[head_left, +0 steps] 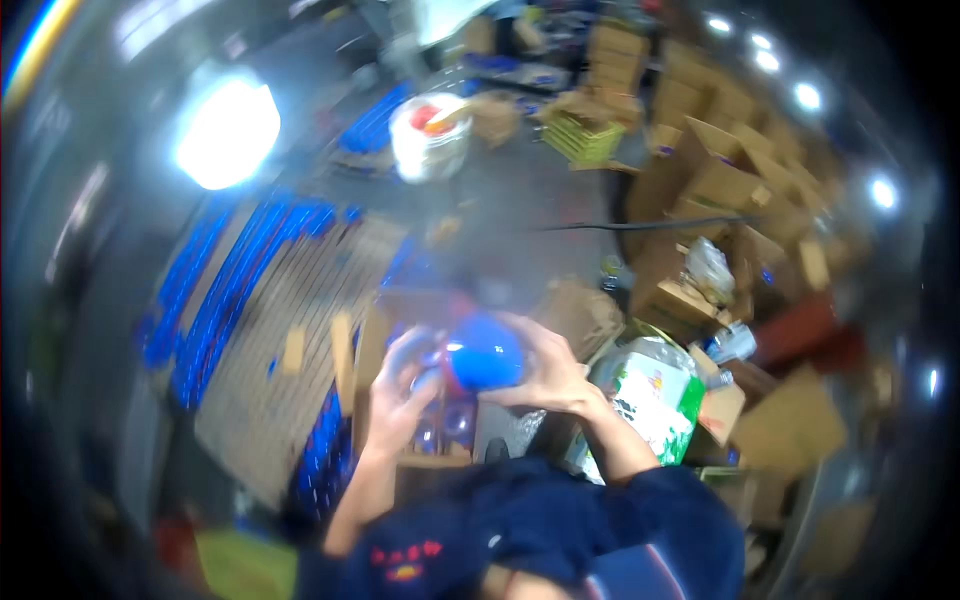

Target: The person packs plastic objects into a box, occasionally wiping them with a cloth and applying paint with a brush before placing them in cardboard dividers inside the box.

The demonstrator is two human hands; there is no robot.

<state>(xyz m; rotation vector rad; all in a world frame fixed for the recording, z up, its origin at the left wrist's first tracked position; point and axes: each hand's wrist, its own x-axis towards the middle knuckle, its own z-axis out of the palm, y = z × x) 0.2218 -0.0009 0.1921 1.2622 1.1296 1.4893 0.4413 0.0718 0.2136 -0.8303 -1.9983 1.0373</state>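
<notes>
In front of my body, my right hand (550, 368) is closed around a shiny, rounded blue object (484, 352); blur hides its exact kind. Close by on its left, the fingers of my left hand (400, 395) curl around something glassy and see-through, too smeared to name. Red shows along the blue object's left side. Beneath both hands stands an open cardboard box (372, 345) with several clear, bluish rounded items (457, 420) inside, partly covered by my hands.
A slatted wooden surface (290, 350) with rows of blue items (240, 290) lies to the left. At right are a white-and-green sack (650, 395) and piled cardboard boxes (720, 180). A white bucket (430, 150) and a yellow-green crate (583, 140) stand farther off.
</notes>
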